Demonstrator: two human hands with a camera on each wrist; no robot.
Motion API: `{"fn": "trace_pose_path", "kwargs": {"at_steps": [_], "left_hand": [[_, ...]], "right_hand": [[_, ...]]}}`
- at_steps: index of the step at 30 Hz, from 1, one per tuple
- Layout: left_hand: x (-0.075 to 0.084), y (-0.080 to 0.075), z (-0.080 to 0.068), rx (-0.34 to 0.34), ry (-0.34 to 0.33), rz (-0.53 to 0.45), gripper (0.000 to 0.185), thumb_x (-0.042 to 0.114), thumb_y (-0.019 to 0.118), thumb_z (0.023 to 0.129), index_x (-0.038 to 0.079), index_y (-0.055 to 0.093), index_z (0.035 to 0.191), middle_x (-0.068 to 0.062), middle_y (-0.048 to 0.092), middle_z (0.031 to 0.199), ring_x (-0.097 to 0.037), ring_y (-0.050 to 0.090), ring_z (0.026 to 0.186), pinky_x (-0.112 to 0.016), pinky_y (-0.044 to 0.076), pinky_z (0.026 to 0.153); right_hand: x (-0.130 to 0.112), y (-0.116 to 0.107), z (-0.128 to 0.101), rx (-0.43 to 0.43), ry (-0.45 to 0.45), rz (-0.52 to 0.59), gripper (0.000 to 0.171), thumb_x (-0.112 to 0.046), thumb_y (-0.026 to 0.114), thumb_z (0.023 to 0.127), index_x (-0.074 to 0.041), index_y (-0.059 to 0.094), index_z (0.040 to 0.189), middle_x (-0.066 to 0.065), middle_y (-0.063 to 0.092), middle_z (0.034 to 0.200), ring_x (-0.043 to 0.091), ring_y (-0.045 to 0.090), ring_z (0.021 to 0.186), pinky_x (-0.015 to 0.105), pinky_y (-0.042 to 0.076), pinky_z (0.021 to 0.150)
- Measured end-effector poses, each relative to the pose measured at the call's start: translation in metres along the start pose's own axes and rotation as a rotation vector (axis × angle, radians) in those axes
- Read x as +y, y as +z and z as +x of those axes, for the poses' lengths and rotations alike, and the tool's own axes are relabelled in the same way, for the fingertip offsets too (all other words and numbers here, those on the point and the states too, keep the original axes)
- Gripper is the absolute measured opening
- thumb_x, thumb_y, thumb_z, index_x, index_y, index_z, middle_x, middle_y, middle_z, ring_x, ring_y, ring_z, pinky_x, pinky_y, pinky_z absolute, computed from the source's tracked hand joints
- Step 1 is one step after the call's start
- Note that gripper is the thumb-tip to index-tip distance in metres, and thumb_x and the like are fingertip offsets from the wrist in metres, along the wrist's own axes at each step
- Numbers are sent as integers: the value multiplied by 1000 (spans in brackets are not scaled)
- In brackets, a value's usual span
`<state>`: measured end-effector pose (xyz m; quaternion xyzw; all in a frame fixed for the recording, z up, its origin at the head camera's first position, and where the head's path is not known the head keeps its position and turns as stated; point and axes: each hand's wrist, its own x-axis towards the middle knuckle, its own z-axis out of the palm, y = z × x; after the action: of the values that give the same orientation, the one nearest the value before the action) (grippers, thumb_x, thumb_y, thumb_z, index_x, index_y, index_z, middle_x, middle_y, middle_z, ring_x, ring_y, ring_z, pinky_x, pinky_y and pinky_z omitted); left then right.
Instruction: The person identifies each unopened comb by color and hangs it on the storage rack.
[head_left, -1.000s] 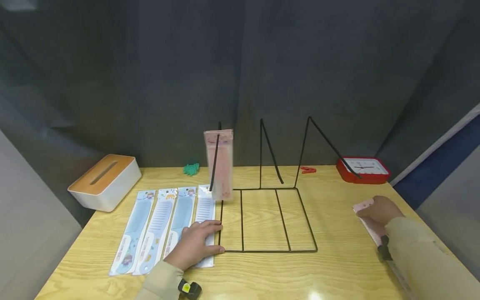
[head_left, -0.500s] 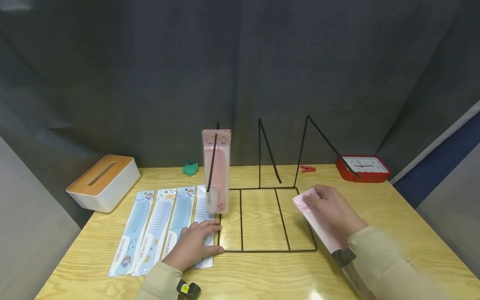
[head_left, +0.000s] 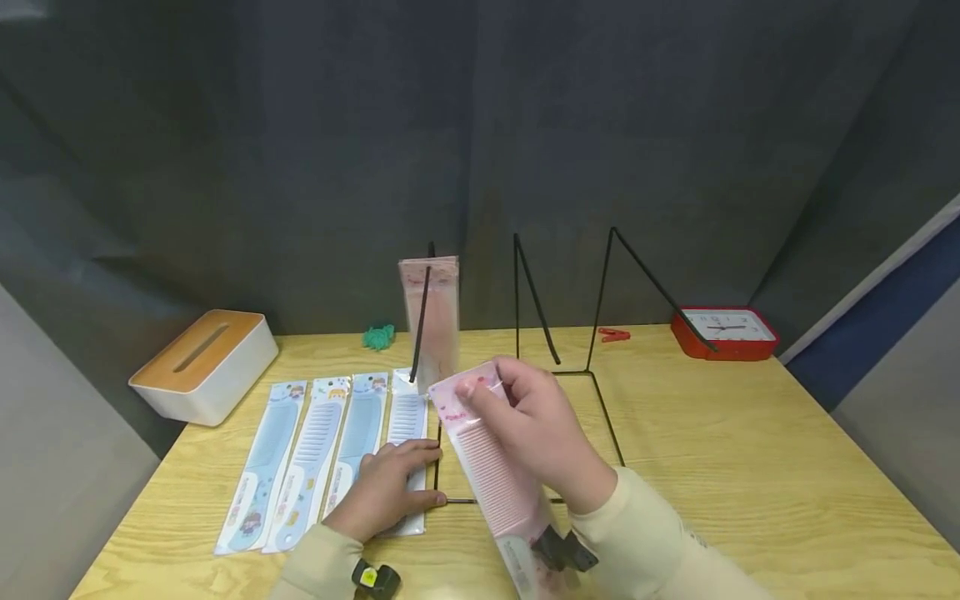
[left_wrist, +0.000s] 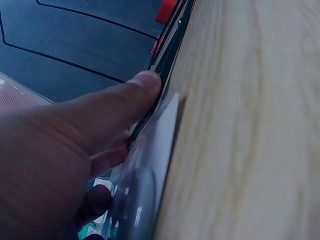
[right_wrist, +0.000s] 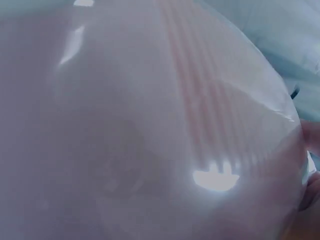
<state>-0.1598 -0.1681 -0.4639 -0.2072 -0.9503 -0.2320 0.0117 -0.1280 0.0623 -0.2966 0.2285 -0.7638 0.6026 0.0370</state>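
Observation:
In the head view my right hand pinches a pink packaged comb near its printed top end, thumb across the front. The comb slants down toward me, over the base of a black wire display rack. Its clear plastic packet fills most of the right wrist view. My left hand rests at the rack's left base edge, fingertips and thumb on the wire, partly covering blue packaged combs. The left wrist view shows its thumb against the wire. Pink packaged combs hang on the rack's left hook.
Several blue packaged combs lie side by side on the wooden table. A tissue box stands at left. Behind are a green clip-like item, a red clothespin and a red clock.
My right hand has brought the pink packaged comb from the table's right side leftward to in front of the rack. The hanging combs swung forward, then back. My left hand stayed in place.

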Motion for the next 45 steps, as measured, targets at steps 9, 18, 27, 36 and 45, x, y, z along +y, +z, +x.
{"fn": "trace_pose_path", "kwargs": {"at_steps": [9,18,27,36,45], "left_hand": [[-1,2,0,64,-16,-21,58,50,83,75,27,69,126,5,69,122,-14,55,96,-37,35,76],[-1,4,-1,108,-16,-35,50,50,83,74,26,71,116,4,72,111,-15,58,98,-40,38,79],[2,0,-2,79,-1,-12,55,52,82,75,28,70,122,4,69,124,-17,58,102,-38,36,77],[4,-2,-2,44,13,1,50,42,84,76,28,70,122,9,66,127,-14,53,94,-36,33,73],[5,-4,-1,-1,-20,-4,56,49,80,80,18,69,126,0,62,135,-26,56,114,-46,39,81]], "right_hand": [[-27,25,8,-55,-96,109,20,-17,64,99,1,68,105,13,69,90,16,65,66,35,58,56],[-29,31,13,-22,-111,110,18,-20,69,96,-2,71,98,9,68,84,14,61,60,34,55,49],[-24,30,17,47,-15,94,15,-19,80,87,-7,72,90,6,69,84,13,62,63,33,57,53],[-4,26,41,72,5,-73,19,-20,77,90,-9,65,81,2,63,77,14,57,68,28,52,58],[23,21,90,144,76,5,23,-29,72,95,-9,66,84,4,63,82,16,56,74,29,47,60]]}}
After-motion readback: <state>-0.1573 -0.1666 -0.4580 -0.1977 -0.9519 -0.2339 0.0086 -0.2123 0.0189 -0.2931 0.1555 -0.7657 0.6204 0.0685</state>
